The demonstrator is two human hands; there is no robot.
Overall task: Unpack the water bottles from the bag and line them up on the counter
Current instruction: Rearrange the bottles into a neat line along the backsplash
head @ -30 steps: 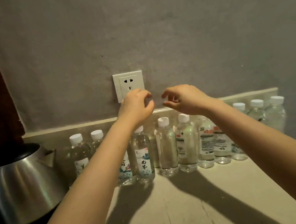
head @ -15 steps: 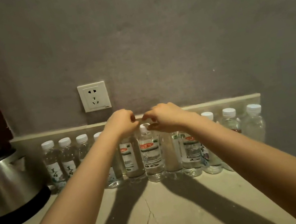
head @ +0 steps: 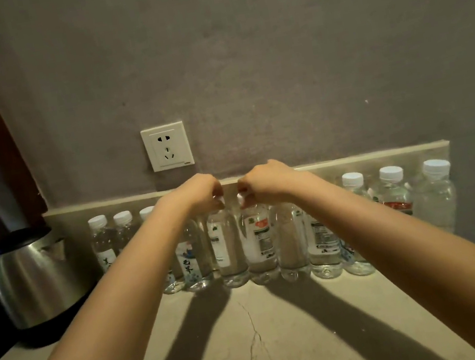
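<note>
Fingers of the left hand (head: pixel 201 196) curl down and pinch the white cap of a clear plastic bottle with a pale label (head: pixel 226 243). Just beside it, the right hand (head: pixel 264 183) pinches the cap of the neighbouring clear bottle with a red-marked label (head: pixel 258 238). Both bottles stand upright and touch. They belong to the row of clear white-capped water bottles (head: pixel 394 195) lined along the back edge of the beige stone counter (head: pixel 287 343). A thin crack (head: pixel 251 333) runs from the row toward the front edge. A polished steel kettle (head: pixel 36 274) stands near the back left corner. A white wall socket (head: pixel 167 146) sits above the row.
</note>
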